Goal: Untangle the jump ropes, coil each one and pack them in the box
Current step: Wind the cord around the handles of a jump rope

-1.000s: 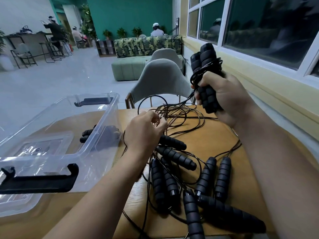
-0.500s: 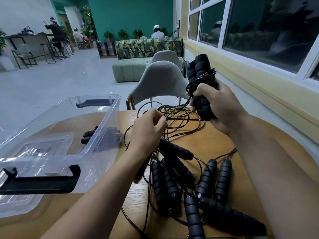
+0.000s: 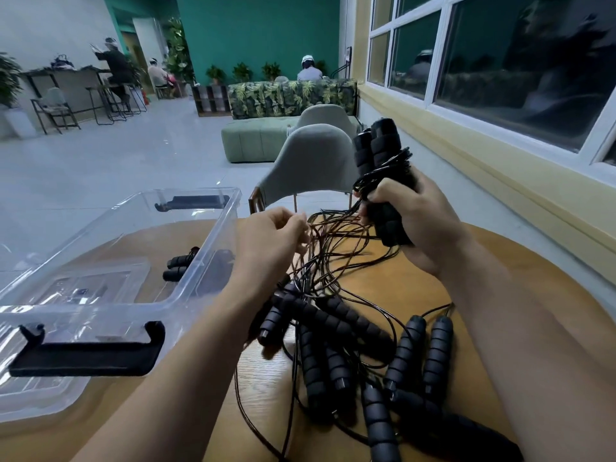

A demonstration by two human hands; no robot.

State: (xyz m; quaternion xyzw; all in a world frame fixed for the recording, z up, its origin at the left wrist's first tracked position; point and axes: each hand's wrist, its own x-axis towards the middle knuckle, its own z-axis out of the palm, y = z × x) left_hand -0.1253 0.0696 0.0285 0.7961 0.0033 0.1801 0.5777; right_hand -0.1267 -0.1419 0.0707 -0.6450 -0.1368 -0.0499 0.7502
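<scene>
The right hand [image 3: 420,225] is raised above the far side of the desk [image 3: 393,285], its fingers wrapped tightly round a pair of black foam handles [image 3: 380,151] held upright, with thin cord wound around them just above the fist. From that bundle the cords [image 3: 336,228] trail down and left to the left hand [image 3: 270,243], which pinches several strands at its curled fingertips, just apart from the right hand. Below both hands the remaining jump ropes [image 3: 336,320] lie tangled on the desk, their handles spread between the forearms. Left of the left wrist stands the clear box [image 3: 206,235], open, with one coiled rope [image 3: 180,266] inside. A grey chair [image 3: 310,161] stands beyond the desk.
</scene>
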